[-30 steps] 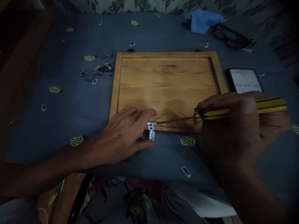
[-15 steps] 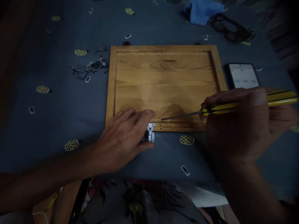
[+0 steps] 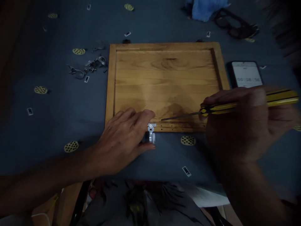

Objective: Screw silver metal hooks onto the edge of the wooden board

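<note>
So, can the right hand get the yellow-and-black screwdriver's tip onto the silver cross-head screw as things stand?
Probably yes: the screw shows uncovered in the silver metal bracket, and nothing visible lies between it and the screwdriver in the right hand. The left hand sits at the bracket's left.

head cam | from wearer's head | facing forward, down | near the wooden panel

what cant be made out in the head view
Wooden panel, head view: lower-left part behind the left hand
Screwdriver handle, head view: middle behind the right hand
Blue cloth, head view: cut off by top edge
Loose metal parts, head view: too small and dark to count
</note>
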`<state>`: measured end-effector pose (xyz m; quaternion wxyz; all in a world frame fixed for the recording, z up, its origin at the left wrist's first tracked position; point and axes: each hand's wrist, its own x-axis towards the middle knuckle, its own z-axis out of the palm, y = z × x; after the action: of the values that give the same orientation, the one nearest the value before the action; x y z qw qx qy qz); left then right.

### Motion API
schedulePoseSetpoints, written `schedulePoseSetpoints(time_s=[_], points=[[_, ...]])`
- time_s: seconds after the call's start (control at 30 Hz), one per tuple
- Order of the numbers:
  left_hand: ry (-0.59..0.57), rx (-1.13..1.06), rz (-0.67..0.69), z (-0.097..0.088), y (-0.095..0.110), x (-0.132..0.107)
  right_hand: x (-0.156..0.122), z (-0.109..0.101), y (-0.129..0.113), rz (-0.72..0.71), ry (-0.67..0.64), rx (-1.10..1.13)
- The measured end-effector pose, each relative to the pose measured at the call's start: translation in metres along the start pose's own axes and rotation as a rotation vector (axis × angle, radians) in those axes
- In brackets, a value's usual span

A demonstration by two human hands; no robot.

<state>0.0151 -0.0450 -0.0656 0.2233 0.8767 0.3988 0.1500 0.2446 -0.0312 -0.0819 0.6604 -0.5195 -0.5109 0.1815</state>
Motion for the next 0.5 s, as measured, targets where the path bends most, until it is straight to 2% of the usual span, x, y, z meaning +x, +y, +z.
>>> schedulePoseSetpoints(time_s=[0.13,0.27,0.37,0.5], points=[[-0.006,-0.018,0.027,0.0,-0.002,-0.001,0.002,0.003,0.0,0.05,-0.006,0.035],[0.005,-0.027,0.042,-0.005,-0.001,-0.003,0.002,0.0,-0.001,0.23,-0.028,-0.004],[0.047,-0.043,0.051,-0.01,0.0,-0.003,0.003,-0.005,0.001,0.332,-0.095,-0.015],[0.114,-0.01,-0.044,-0.018,-0.012,0.004,0.011,-0.006,0.006,0.432,-0.141,-0.054]])
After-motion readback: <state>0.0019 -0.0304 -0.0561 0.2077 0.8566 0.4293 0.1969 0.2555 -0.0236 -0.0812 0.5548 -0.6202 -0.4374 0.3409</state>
